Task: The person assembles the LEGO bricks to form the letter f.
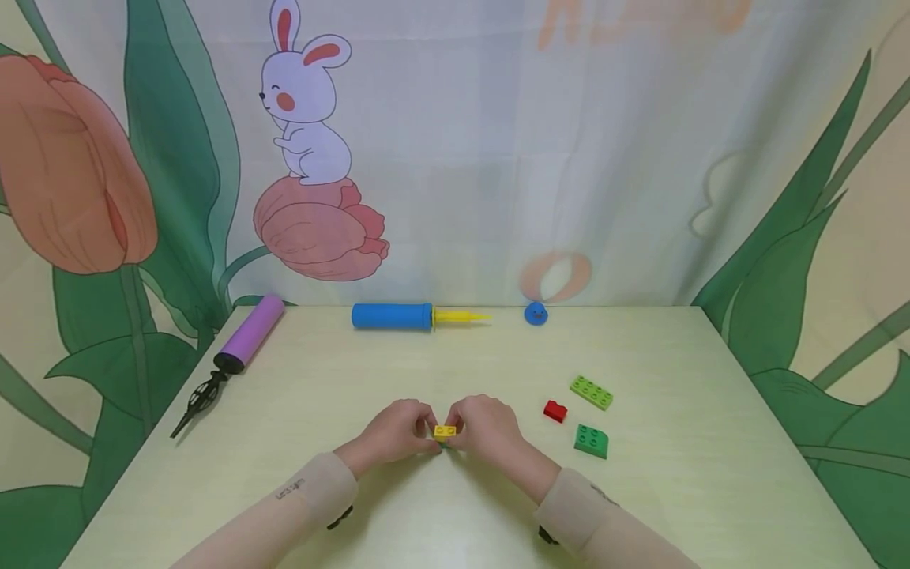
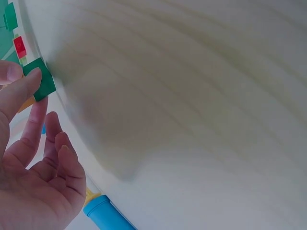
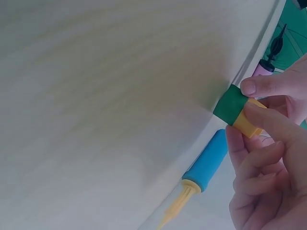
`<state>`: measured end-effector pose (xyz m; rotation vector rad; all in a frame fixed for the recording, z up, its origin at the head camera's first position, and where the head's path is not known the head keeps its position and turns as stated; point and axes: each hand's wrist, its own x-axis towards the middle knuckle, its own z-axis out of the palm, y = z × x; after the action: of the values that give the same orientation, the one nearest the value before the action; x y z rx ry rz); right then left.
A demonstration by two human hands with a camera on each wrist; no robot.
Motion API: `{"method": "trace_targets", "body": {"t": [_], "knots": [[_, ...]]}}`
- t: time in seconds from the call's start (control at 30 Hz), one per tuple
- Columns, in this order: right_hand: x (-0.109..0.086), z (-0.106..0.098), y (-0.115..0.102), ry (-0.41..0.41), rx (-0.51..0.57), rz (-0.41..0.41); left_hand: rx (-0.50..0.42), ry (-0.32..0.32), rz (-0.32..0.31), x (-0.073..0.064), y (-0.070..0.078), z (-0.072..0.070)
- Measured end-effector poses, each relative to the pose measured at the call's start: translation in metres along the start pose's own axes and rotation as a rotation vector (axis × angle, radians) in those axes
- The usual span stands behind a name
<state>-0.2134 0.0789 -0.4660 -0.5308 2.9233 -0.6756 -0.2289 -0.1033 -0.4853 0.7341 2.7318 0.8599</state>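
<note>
In front of the person, both hands meet over the table around a yellow brick stacked on a green brick. My left hand pinches the green brick between thumb and fingers, its other fingers loosely bent. From the other side my right hand pinches the yellow brick, thumb on its side and a finger below. The right wrist view shows the two bricks pressed against each other. Fingers cover part of the yellow brick.
Right of the hands lie a red brick, a light green brick and a green brick with a rounded corner. Along the back are a blue hand pump and a blue duck. A purple pump lies at the left edge.
</note>
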Motion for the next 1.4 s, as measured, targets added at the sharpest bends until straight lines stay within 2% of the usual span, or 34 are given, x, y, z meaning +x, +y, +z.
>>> {"method": "trace_targets", "body": {"t": [0.4, 0.53, 0.73, 0.93, 1.3, 1.4], "knots": [[0.002, 0.004, 0.005, -0.015, 0.014, 0.013, -0.018, -0.023, 0.012, -0.001, 0.001, -0.003], [0.004, 0.004, 0.009, -0.064, 0.104, 0.034, -0.027, -0.021, 0.03, -0.002, 0.0, -0.005], [0.004, 0.002, 0.02, -0.154, 0.237, 0.042, -0.042, -0.032, 0.005, -0.001, 0.002, -0.006], [0.003, -0.001, 0.025, -0.158, 0.313, 0.059, -0.05, -0.05, -0.043, 0.0, 0.002, -0.005], [0.003, -0.004, 0.024, -0.192, 0.407, 0.118, -0.057, -0.076, -0.073, -0.001, 0.003, -0.007], [0.003, -0.005, 0.024, -0.206, 0.41, 0.13, -0.05, -0.074, -0.058, -0.001, 0.003, -0.008]]}}
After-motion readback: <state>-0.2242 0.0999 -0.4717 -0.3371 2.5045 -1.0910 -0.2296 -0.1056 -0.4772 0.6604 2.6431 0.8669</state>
